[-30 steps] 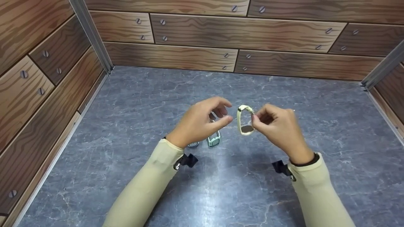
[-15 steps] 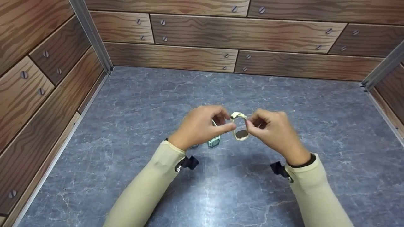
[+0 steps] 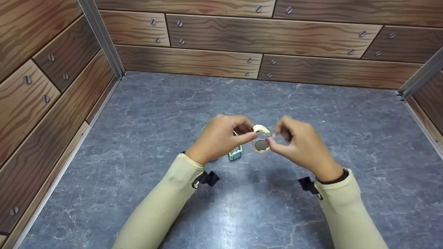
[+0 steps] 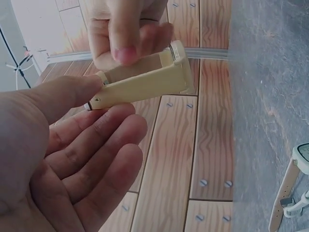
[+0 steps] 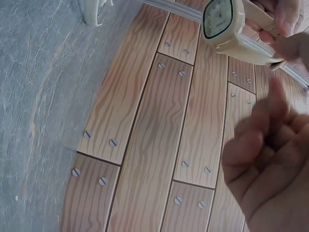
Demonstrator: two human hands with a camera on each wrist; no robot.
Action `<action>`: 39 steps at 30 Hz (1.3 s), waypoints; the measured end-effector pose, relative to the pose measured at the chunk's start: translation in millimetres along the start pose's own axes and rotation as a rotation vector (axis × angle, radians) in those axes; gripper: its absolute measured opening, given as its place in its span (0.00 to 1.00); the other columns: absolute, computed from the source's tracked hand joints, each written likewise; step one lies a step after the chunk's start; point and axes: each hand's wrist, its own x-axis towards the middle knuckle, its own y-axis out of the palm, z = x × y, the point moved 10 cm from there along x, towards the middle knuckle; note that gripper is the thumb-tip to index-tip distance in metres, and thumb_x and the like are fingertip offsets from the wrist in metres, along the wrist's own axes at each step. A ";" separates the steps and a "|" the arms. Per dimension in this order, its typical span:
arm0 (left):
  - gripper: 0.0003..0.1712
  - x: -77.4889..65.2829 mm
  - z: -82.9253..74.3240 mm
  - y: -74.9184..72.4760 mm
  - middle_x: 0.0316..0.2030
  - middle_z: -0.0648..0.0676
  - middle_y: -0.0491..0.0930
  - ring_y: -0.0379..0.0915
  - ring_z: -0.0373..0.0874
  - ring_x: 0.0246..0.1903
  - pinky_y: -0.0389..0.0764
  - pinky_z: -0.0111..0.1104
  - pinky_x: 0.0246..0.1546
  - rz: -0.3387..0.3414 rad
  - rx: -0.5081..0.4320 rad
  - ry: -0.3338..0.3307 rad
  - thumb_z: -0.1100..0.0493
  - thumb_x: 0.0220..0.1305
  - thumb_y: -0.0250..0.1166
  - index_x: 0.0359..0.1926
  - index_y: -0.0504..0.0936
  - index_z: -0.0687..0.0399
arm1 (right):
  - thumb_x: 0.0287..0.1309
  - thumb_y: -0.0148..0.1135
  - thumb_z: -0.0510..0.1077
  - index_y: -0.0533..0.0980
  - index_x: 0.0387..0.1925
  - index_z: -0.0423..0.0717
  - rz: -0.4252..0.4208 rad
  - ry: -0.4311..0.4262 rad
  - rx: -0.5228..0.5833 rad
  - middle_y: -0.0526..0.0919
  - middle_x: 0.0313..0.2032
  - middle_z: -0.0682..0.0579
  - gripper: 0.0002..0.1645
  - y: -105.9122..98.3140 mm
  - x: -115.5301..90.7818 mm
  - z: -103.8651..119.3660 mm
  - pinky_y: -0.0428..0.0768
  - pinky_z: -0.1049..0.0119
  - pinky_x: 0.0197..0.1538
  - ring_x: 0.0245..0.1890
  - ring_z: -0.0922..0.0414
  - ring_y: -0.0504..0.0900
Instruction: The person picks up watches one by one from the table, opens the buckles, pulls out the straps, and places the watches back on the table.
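Observation:
A cream wristwatch [image 3: 261, 145] is held up off the table, its strap bent into a loop. My left hand [image 3: 223, 136] pinches one end of the strap between thumb and index finger, the other fingers loosely bent. In the right wrist view the watch [image 5: 219, 21] shows its dark-rimmed dial. My right hand [image 3: 301, 145] is at the watch's right side, thumb tip at the strap and index finger spread away from it. Its fingers are slightly blurred in the right wrist view. Below my left hand lies a mint-green watch [image 3: 235, 154], partly hidden.
Another watch [image 3: 214, 159] lies left of the green one, mostly covered by my left hand. The grey marbled tabletop [image 3: 166, 103] is bounded by wood-patterned walls [image 3: 214, 36] at the back and both sides.
Both hands have come together at the cream watch, which moved left. My left hand has taken hold of the strap, and my right index finger has lifted away from it.

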 end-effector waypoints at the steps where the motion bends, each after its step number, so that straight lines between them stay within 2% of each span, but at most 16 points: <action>1: 0.08 -0.1 -1.0 0.4 0.33 0.42 0.88 0.81 0.30 0.32 0.82 0.26 0.38 0.002 0.003 0.008 0.51 0.69 0.71 0.42 0.88 0.50 | 0.53 0.76 0.35 0.78 0.36 0.44 -0.008 0.008 0.003 0.73 0.26 0.57 0.13 -1.4 -0.1 -0.6 0.70 0.70 0.28 0.25 0.62 0.69; 4: 0.08 -0.3 -3.8 1.1 0.35 0.43 0.88 0.81 0.29 0.33 0.82 0.25 0.40 0.008 0.013 0.032 0.51 0.69 0.71 0.43 0.88 0.49 | 0.54 0.77 0.38 0.79 0.46 0.42 -0.019 -0.007 0.035 0.77 0.33 0.55 0.19 -3.2 0.4 2.0 0.75 0.68 0.35 0.33 0.62 0.73; 7: 0.09 -0.9 -6.1 1.6 0.36 0.43 0.89 0.82 0.28 0.34 0.82 0.25 0.41 0.013 0.010 0.053 0.51 0.69 0.70 0.44 0.88 0.49 | 0.57 0.76 0.38 0.81 0.50 0.43 -0.013 -0.062 0.068 0.82 0.38 0.55 0.19 -2.5 1.1 8.2 0.80 0.68 0.42 0.38 0.62 0.79; 13: 0.09 -1.7 -7.1 2.5 0.37 0.43 0.89 0.82 0.29 0.36 0.82 0.26 0.41 0.029 -0.005 0.071 0.52 0.68 0.71 0.45 0.89 0.48 | 0.59 0.72 0.33 0.83 0.43 0.46 -0.016 -0.157 0.124 0.85 0.39 0.56 0.12 -1.0 0.6 16.8 0.80 0.71 0.44 0.36 0.58 0.82; 17: 0.09 -2.1 -7.1 2.5 0.38 0.43 0.89 0.82 0.29 0.37 0.82 0.26 0.43 0.039 -0.018 0.075 0.52 0.69 0.70 0.46 0.89 0.48 | 0.57 0.72 0.29 0.83 0.41 0.46 -0.021 -0.205 0.160 0.86 0.37 0.53 0.13 -1.7 0.1 21.1 0.80 0.74 0.43 0.35 0.58 0.82; 21: 0.10 -2.3 -4.6 5.8 0.39 0.43 0.88 0.82 0.30 0.38 0.82 0.26 0.44 0.078 -0.033 0.063 0.52 0.69 0.70 0.47 0.88 0.49 | 0.57 0.71 0.27 0.83 0.41 0.46 -0.013 -0.248 0.162 0.86 0.37 0.52 0.14 -0.8 0.0 25.4 0.80 0.75 0.41 0.34 0.60 0.82; 25: 0.12 -1.9 -3.8 9.6 0.41 0.44 0.88 0.82 0.31 0.41 0.82 0.27 0.46 0.114 -0.035 0.056 0.51 0.70 0.70 0.49 0.86 0.50 | 0.58 0.71 0.29 0.82 0.40 0.47 0.014 -0.253 0.141 0.84 0.36 0.56 0.13 2.4 -0.5 25.8 0.79 0.74 0.39 0.33 0.62 0.79; 30: 0.13 -1.2 -7.6 10.2 0.43 0.44 0.87 0.82 0.35 0.44 0.82 0.28 0.48 0.106 0.021 0.083 0.50 0.70 0.70 0.50 0.86 0.49 | 0.62 0.70 0.34 0.82 0.39 0.48 0.062 -0.243 0.125 0.82 0.34 0.58 0.08 7.8 -0.7 24.3 0.79 0.75 0.38 0.32 0.64 0.79; 34: 0.10 -1.5 -8.9 9.7 0.41 0.44 0.87 0.82 0.34 0.42 0.82 0.30 0.47 0.092 0.071 0.101 0.51 0.70 0.70 0.47 0.87 0.49 | 0.61 0.72 0.33 0.82 0.40 0.50 0.065 -0.262 0.116 0.82 0.34 0.59 0.10 8.4 -0.9 26.7 0.77 0.77 0.39 0.32 0.64 0.78; 39: 0.07 -2.6 -12.3 9.2 0.39 0.42 0.86 0.81 0.32 0.40 0.81 0.28 0.45 0.076 0.113 0.146 0.52 0.70 0.69 0.45 0.87 0.47 | 0.58 0.73 0.31 0.82 0.40 0.50 0.059 -0.270 0.122 0.81 0.33 0.59 0.14 8.2 -1.1 28.9 0.77 0.78 0.37 0.31 0.64 0.78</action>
